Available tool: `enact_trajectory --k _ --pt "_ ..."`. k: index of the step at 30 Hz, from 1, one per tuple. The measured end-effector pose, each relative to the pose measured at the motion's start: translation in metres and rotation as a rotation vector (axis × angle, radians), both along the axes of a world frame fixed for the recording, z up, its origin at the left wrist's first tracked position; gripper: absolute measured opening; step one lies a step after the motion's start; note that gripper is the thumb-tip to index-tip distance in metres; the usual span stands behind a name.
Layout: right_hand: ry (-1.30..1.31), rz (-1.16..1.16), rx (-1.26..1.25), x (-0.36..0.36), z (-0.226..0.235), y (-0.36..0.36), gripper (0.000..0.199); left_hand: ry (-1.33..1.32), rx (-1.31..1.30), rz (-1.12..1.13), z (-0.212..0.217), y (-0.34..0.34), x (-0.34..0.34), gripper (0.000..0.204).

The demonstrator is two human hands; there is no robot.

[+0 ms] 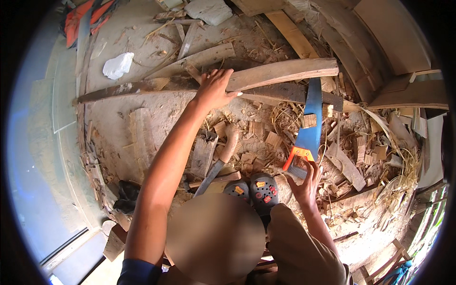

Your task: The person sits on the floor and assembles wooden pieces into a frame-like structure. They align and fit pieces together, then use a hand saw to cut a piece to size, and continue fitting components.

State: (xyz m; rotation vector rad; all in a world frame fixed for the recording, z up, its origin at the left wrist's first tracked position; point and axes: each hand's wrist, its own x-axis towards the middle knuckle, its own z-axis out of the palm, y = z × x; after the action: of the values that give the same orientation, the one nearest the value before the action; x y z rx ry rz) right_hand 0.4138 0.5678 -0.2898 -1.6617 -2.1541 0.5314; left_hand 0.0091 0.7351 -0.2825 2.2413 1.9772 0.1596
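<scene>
My left hand (214, 88) reaches far forward and grips the near edge of a long rough wooden plank (280, 72) lying across the ground. My right hand (306, 183) holds the orange and black handle of a hand saw (309, 128) with a blue blade; the blade points away from me, its tip close to the plank. My two feet in dark clogs (254, 190) stand just below the hands.
Wood offcuts and shavings (266, 137) litter the dirt ground. A machete with a wooden handle (219, 161) lies near my feet. More boards (199, 57) lie beyond, a white bag (118, 65) at left, and stacked planks (408, 90) at right.
</scene>
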Motion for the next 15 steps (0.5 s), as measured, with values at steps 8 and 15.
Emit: enact_trajectory --k 8,15 --pt "-0.287 0.123 -0.058 -0.008 -0.045 -0.007 0.047 -0.097 -0.036 0.042 -0.007 0.003 0.015 0.081" --pt "-0.138 0.096 0.03 0.023 -0.032 -0.02 0.022 -0.139 -0.128 0.122 0.005 -0.001 0.032 0.083"
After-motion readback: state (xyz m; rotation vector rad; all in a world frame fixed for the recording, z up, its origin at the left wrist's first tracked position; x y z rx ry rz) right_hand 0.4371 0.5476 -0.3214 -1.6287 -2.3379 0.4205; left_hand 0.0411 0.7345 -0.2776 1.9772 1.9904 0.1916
